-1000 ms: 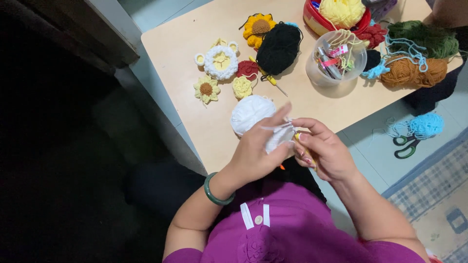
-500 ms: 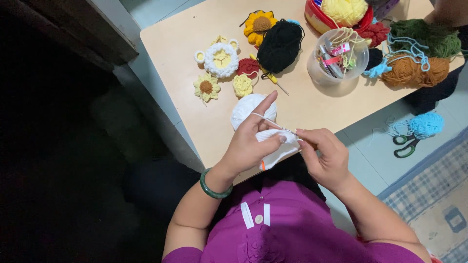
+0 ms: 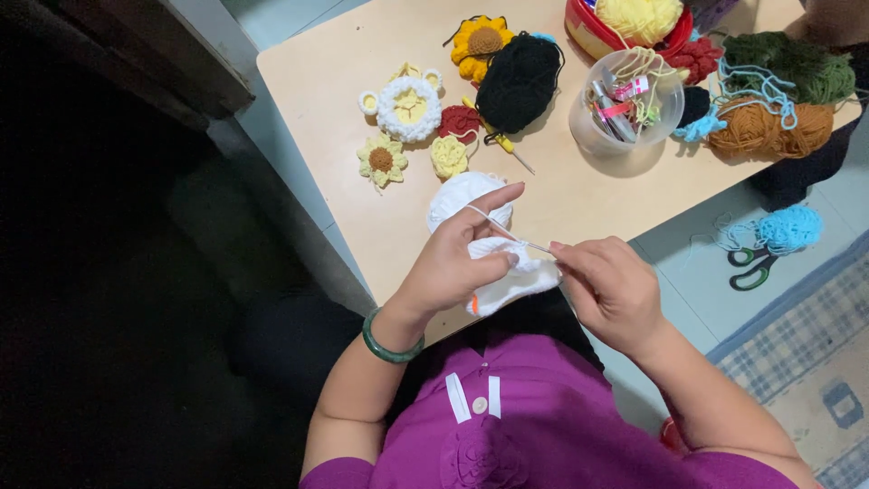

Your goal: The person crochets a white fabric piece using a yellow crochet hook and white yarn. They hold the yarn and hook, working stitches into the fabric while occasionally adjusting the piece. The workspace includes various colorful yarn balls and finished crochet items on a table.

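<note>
Left hand (image 3: pixel 453 263) is pinching the white crochet piece (image 3: pixel 511 276) just over the near table (image 3: pixel 579 204) edge, index finger stuck out with a strand of yarn running over it. Right hand (image 3: pixel 608 292) has its fingers closed on a hook (image 3: pixel 534 245) poking into the piece. White yarn ball (image 3: pixel 457 192) sits on the table right behind the left hand. Further back there's a sunflower (image 3: pixel 480 43), black yarn (image 3: pixel 519 80) and a clear tub (image 3: pixel 625 113) of bits. Scissors (image 3: pixel 751 265) lie on the floor with blue yarn (image 3: pixel 789 226).
</note>
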